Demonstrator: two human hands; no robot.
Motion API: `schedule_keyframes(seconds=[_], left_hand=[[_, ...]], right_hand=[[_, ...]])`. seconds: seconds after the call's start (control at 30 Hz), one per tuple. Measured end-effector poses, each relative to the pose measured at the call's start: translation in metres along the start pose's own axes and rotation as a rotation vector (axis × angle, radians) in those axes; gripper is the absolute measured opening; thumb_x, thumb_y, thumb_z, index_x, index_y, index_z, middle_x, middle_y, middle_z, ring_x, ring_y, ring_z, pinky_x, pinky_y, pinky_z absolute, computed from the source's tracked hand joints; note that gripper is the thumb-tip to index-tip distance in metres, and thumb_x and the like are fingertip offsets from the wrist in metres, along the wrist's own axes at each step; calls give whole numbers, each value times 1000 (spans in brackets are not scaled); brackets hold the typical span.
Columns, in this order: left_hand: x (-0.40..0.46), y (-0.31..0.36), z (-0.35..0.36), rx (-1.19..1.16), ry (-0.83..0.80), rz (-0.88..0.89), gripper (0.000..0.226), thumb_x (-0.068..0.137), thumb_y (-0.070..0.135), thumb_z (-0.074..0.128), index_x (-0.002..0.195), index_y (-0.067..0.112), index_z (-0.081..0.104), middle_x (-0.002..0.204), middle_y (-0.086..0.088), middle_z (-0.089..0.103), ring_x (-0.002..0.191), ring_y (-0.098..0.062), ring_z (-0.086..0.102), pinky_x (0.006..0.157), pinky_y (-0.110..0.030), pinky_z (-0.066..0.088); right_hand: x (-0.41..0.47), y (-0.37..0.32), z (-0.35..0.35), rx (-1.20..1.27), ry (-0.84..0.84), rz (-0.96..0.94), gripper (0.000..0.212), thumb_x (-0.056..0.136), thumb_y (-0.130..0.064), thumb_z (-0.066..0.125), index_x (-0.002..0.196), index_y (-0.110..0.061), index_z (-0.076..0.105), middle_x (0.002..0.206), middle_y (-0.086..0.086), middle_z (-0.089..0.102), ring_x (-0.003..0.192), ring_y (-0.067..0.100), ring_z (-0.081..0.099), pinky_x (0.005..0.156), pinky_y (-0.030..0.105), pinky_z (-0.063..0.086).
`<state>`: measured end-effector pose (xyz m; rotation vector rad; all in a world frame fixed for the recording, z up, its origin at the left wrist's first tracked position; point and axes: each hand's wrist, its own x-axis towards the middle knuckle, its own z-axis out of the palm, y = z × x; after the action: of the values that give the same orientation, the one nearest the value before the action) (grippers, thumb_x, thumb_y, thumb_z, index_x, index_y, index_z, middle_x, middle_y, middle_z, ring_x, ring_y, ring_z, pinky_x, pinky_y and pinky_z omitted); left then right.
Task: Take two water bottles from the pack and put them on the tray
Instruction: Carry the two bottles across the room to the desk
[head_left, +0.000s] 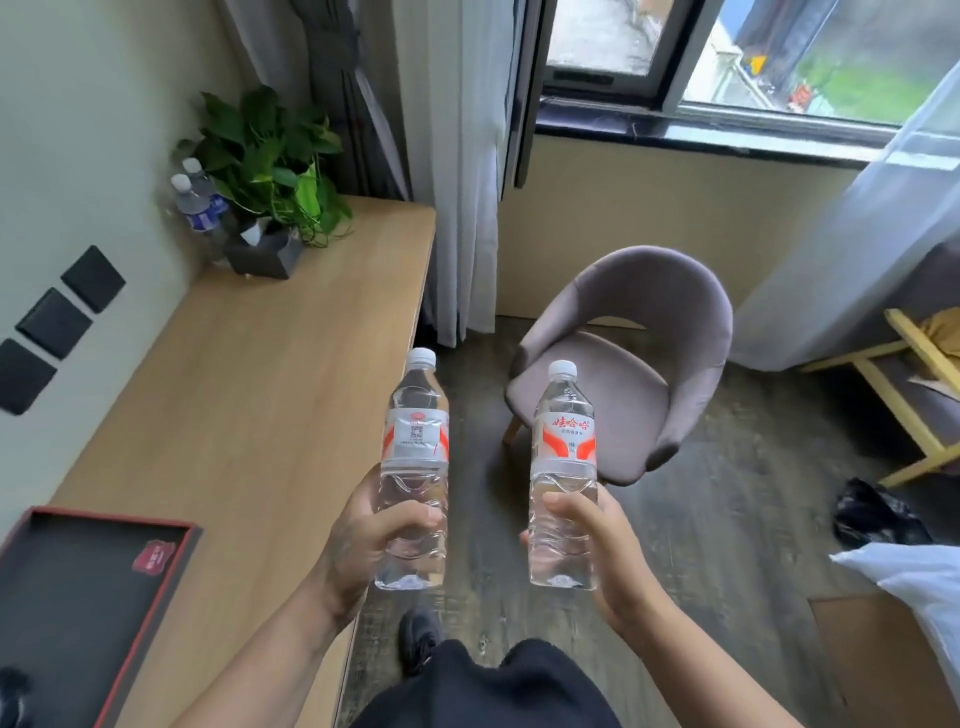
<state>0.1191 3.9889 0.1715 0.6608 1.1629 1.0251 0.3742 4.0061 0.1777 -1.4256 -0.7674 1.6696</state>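
I hold two clear water bottles with white caps and red-and-white labels, both upright in the air. My left hand (363, 540) grips the lower part of the left bottle (414, 447), which hangs over the desk's right edge. My right hand (597, 545) grips the lower part of the right bottle (563, 452) above the floor. A black tray with a red rim (156, 597) lies on the wooden desk at the lower left, well left of both bottles, with a small red card inside. The pack is not in view.
The wooden desk (260, 389) runs along the left wall. At its far end stand two blue-labelled bottles (200, 208), a potted plant (270, 166) and a dark tissue box (265, 254). A mauve chair (623, 374) stands on the floor ahead. My dark shoe (418, 639) is below.
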Motion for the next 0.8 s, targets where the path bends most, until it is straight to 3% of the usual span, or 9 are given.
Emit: schedule_keyframes(seconds=[0.1,0.23,0.37,0.5,0.63,0.8], left_hand=[[19,19,-10,-29,37,-1,71,54,16,86,122,7,72,97,-18,70,76,-29,70,56,-37,64],[29,33,-28,-117,129,27,57,54,17,86,111,24,81,93,-17,68,75,-32,66,56,-37,62],[29,37,-46,-138,340,73,49,54,23,88,103,25,83,91,-9,76,74,-23,77,57,-36,65],[9,26,-48,-218,620,123,46,55,26,89,100,26,82,87,-5,78,72,-23,78,58,-36,64],[-19,5,-29,-309,890,175,50,55,27,87,103,20,78,83,-4,77,70,-22,75,57,-36,64],[-52,-24,7,-428,1163,211,63,52,31,84,111,12,73,83,-4,78,73,-22,74,62,-37,60]], right_hand=[[31,-19,18,-45,-53,-7,64,56,-36,82,113,-12,67,85,6,78,76,30,76,65,37,64],[71,-40,50,-130,-188,18,73,57,-38,81,120,-7,63,84,4,78,77,30,77,74,46,65],[117,-53,87,-252,-387,44,75,57,-35,80,122,-5,62,82,3,77,74,25,76,83,52,63],[149,-61,128,-415,-640,83,72,60,-38,78,123,-6,63,93,7,75,88,32,73,93,60,59],[165,-60,159,-538,-899,164,49,77,-25,74,121,-5,64,94,12,73,85,31,74,78,45,61],[152,-46,185,-642,-1172,284,51,78,-20,74,120,5,60,88,13,68,76,29,68,65,37,59]])
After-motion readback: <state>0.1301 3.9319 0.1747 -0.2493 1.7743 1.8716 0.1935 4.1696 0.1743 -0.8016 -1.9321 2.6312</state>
